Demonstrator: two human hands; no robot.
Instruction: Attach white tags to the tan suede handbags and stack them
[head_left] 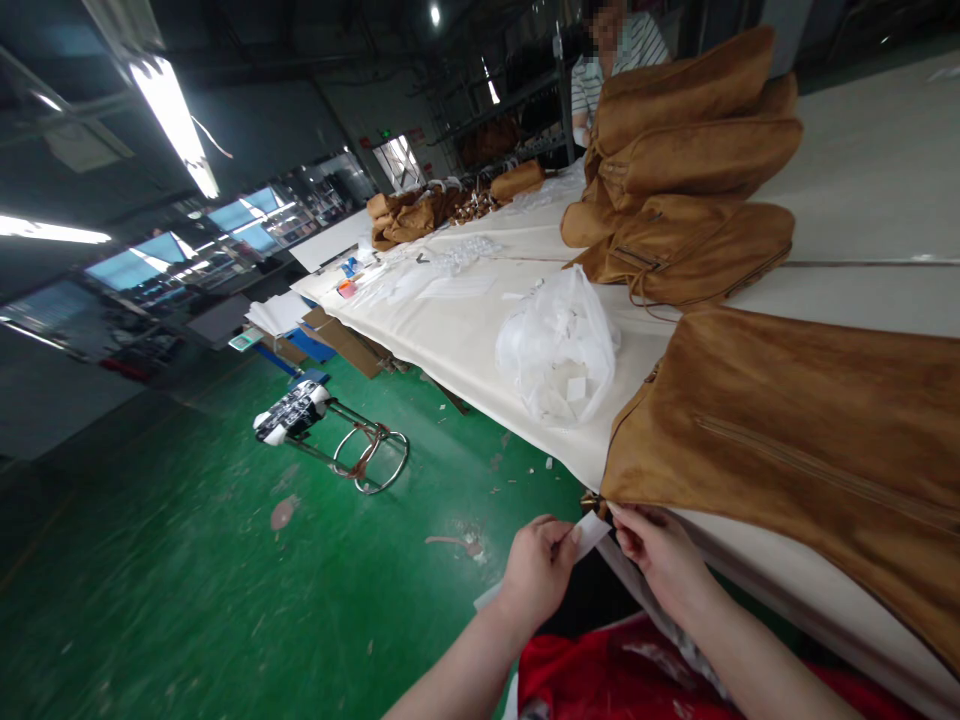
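A brown suede garment (810,440) lies flat on the long cream table (465,340), its corner hanging over the front edge. My left hand (536,570) is closed, pinching a small white paper tag (591,533) just below that corner. My right hand (656,550) is closed too, its fingers pinched at the garment's corner and the other end of the tag. What sits between the right fingertips is too small to make out.
A crumpled clear plastic bag (556,350) lies on the table beyond the garment. Folded brown garments (686,170) are stacked behind it, with a person in a striped shirt (611,50) beyond. A tipped stool (330,435) lies on the green floor. Red cloth (615,675) covers my lap.
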